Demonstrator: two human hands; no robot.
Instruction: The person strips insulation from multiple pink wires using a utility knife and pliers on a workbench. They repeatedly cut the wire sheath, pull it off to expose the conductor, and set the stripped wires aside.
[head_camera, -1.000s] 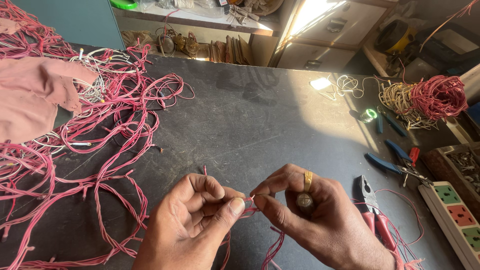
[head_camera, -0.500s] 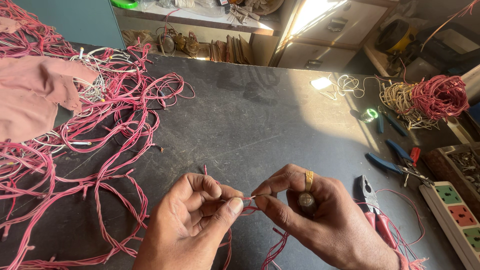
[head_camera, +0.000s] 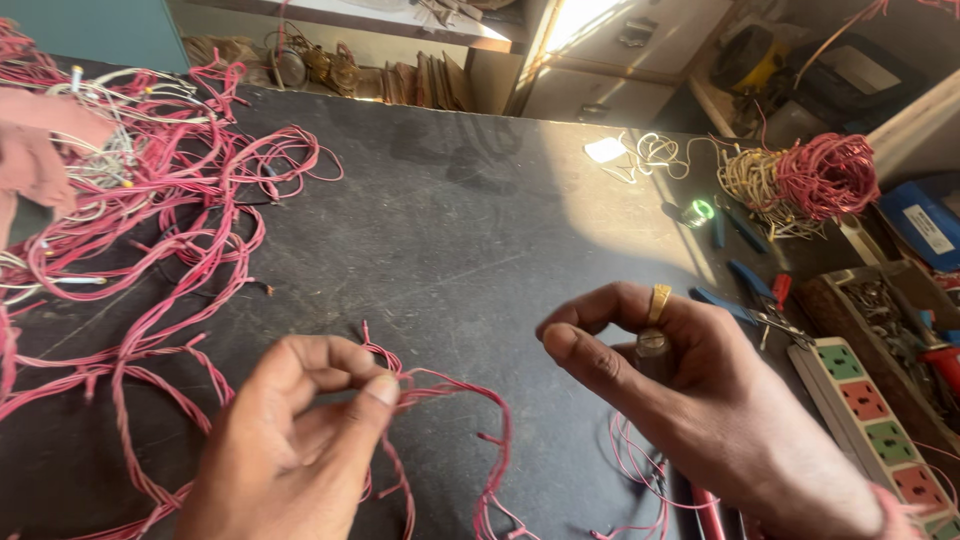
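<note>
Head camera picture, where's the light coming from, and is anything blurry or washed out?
Head view: sunlight enters from the upper right, washing out the cabinet and brightening the table there; the near table lies in shade. The left hand and right hand look slightly soft, the wire pinched in the left stays readable; straight edges bow near the frame's borders.

Twisted wire (head_camera: 440, 385): red plastic insulation, smooth, slightly glossy.
Tabletop (head_camera: 450, 230): dark, matt, scuffed and rough with pale scratches.
Ring (head_camera: 660, 300): yellow metal, shiny.
Small cylinder (head_camera: 652, 348): dull grey metal cap, held in the right hand (head_camera: 700, 400).
Cloth (head_camera: 40, 150): pink fabric, matt, soft.
Power strip (head_camera: 880, 420): white plastic, smooth, coloured socket faces.
Cutters' handles (head_camera: 745, 285): blue plastic, smooth.
</note>
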